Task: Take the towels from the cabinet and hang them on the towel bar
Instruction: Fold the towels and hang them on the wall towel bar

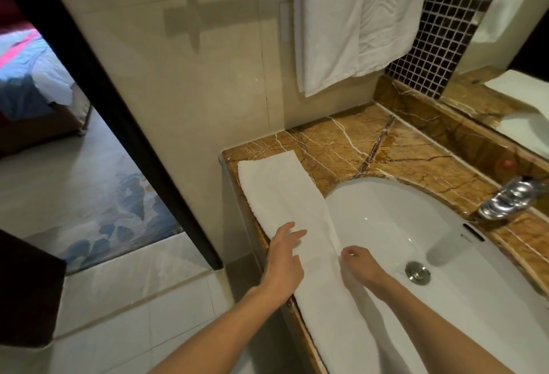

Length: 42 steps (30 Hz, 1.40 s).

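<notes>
Far left, an open doorway gives onto a bed [29,76] and a patterned carpet [104,210]. Moving in, the left hand [283,257] is down on the folded towel [285,192]. Its fingers [294,235] are straight and spread, flat on the cloth by the left edge of the marble desk [386,142]. That white towel lies in a long strip along the left edge, from near the back left corner toward the front, its right side lapping over the rim of the sink [386,225]. Now the right hand [364,268]: fingers [352,252] curled, pinching the towel's right edge just over the basin. Up on the wall above the desk's back edge, two hanging towels [350,23] drape side by side. Far right, the drain [417,273] and a chrome faucet [508,200].
</notes>
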Available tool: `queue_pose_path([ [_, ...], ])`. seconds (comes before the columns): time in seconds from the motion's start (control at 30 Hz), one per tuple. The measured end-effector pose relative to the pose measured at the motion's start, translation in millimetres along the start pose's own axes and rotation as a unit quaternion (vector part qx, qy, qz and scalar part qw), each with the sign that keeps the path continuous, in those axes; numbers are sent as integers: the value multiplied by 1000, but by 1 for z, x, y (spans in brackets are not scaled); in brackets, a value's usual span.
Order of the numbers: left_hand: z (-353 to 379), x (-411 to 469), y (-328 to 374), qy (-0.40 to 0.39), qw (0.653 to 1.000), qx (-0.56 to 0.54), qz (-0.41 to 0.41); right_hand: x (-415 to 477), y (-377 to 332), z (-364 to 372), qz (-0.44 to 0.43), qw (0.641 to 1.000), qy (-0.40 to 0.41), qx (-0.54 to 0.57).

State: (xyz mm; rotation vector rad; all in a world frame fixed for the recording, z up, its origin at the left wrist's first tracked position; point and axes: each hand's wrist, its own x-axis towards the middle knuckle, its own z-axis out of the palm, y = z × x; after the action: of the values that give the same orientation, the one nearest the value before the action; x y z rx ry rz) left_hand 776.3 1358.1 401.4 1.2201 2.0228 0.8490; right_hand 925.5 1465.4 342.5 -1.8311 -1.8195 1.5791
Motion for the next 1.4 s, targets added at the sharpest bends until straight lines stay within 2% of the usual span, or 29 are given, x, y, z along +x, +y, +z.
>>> queue_pose_path([
  [0.27,-6,-2,0,19,1000,-11,6,11,1,16,34,998,-33,43],
  [0.37,-10,-2,0,17,1000,-5,24,12,1,16,41,997,-13,58],
  [0.63,-25,0,18,34,999,-30,24,8,-27,-35,58,990,15,131],
  [0.83,-44,7,46,91,986,-142,-18,-8,-52,-60,65,994,-18,86],
  [1.0,-56,12,71,71,970,-225,-60,-6,-42,-45,98,993,-55,29],
  [1.13,-61,10,75,40,969,-237,-51,-16,-43,-26,75,979,-124,142],
  [1.27,-70,8,81,18,966,-256,-44,-9,-44,-25,77,955,-151,244],
  [1.4,-81,4,101,12,960,-278,-23,-6,-53,-26,55,956,-150,247],
])
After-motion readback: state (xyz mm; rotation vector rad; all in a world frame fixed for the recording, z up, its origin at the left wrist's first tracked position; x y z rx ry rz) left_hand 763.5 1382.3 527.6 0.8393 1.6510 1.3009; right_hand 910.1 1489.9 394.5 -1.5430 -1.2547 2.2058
